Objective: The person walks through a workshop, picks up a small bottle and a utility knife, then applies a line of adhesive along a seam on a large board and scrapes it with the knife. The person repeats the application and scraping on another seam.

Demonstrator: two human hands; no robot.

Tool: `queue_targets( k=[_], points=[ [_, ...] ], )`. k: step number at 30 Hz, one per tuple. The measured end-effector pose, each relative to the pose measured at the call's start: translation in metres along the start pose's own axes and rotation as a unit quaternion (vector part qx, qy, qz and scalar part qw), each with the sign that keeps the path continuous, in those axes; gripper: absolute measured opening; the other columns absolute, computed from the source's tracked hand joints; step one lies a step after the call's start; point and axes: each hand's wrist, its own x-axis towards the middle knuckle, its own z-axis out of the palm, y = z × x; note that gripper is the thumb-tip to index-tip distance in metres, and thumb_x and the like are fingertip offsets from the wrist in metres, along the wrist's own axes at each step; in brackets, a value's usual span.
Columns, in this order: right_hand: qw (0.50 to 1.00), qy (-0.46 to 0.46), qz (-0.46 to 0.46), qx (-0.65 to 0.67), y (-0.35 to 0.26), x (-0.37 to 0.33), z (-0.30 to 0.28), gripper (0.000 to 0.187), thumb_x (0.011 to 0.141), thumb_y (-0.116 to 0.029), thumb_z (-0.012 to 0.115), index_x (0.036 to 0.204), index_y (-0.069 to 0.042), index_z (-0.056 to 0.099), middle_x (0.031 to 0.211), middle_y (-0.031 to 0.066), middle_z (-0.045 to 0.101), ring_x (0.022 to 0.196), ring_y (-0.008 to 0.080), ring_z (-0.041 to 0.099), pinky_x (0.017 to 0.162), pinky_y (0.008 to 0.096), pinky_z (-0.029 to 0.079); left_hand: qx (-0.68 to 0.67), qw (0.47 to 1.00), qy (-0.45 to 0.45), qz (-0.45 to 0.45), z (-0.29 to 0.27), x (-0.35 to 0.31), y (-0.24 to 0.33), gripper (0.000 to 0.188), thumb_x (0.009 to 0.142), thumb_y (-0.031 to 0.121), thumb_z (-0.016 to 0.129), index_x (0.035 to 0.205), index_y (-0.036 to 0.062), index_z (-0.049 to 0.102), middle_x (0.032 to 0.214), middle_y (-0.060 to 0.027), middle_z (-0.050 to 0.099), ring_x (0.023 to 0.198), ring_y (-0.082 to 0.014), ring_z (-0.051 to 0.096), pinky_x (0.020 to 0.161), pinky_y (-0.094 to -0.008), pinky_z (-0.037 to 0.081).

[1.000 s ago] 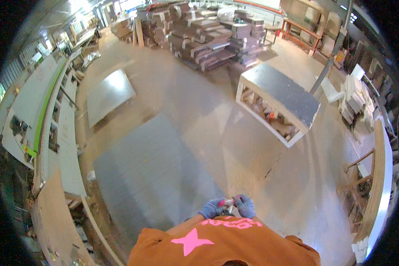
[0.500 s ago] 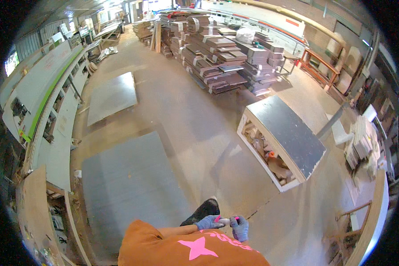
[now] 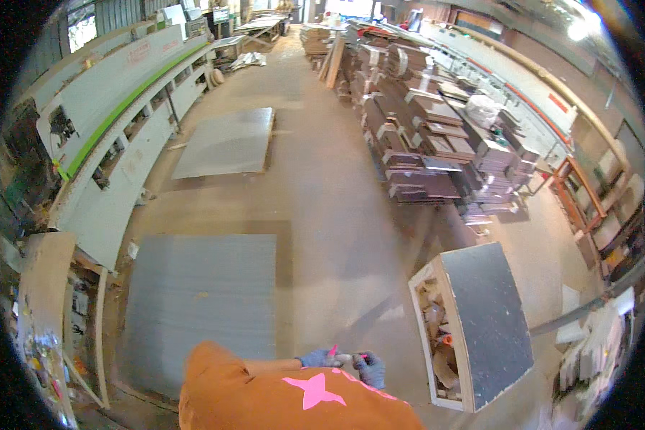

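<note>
Head view, gloved hands [image 3: 370, 371] curled, small pale object [image 3: 344, 358] between

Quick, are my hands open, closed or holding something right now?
Left hand: at one end of a small pale item; open or closed can't be told.
Right hand: at its other end; grip can't be told either.

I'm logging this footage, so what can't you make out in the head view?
Head view:
Pale item between left hand and right hand: too small, partly covered by them.
Loose pieces inside the dark-topped box: partly hidden by its top.
Brown shirt: cut off by lower edge.
</note>
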Motion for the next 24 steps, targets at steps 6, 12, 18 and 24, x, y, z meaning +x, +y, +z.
queue_targets(
  k=[6,12,18,24],
  points=[
    [0.997,0.013,-0.072,-0.022,-0.054,0.155,-0.03,0.023,0.09,-0.023,0.065,0.096,0.0,0.067,0.074,0.0069,0.065,0.067,0.0128,0.06,0.063,0.0289,0.05,0.208,0.968,0.099,0.099,-0.055,0.101,0.124,0.039,0.087,0.039,0.064,0.113,0.0106,0.065,0.101,-0.0115,0.069,0.096,-0.0231,0.064,0.085,-0.0357,0.048],
    [0.99,-0.052,-0.113,-0.069,-0.142,0.33,-0.075,0.024,0.091,-0.024,0.062,0.097,0.0,0.065,0.078,0.0079,0.065,0.069,0.0131,0.06,0.065,0.0281,0.049,0.2,0.96,0.175,0.093,-0.11,0.236,0.237,0.039,0.086,0.044,0.063,0.11,0.0125,0.065,0.096,-0.0132,0.069,0.089,-0.0274,0.065,0.08,-0.0359,0.049],
    [0.953,-0.177,-0.175,-0.175,-0.262,0.485,-0.073,0.021,0.091,-0.02,0.06,0.098,-0.002,0.067,0.076,0.0086,0.067,0.07,0.0132,0.062,0.064,0.0281,0.05,0.146,0.952,0.255,0.082,-0.171,0.296,0.378,0.045,0.087,0.05,0.062,0.102,0.0079,0.068,0.086,-0.0069,0.068,0.081,-0.0161,0.062,0.073,-0.0307,0.049],
    [0.868,-0.298,-0.263,-0.298,-0.363,0.649,0.016,0.029,0.092,-0.028,0.056,0.099,-0.001,0.065,0.079,0.0145,0.067,0.074,0.0192,0.066,0.067,0.0341,0.051,-0.015,0.916,0.374,0.144,-0.302,0.37,0.399,0.036,0.085,0.04,0.067,0.108,0.0116,0.068,0.085,-0.0056,0.07,0.079,-0.0139,0.064,0.071,-0.0316,0.05]
  ],
)
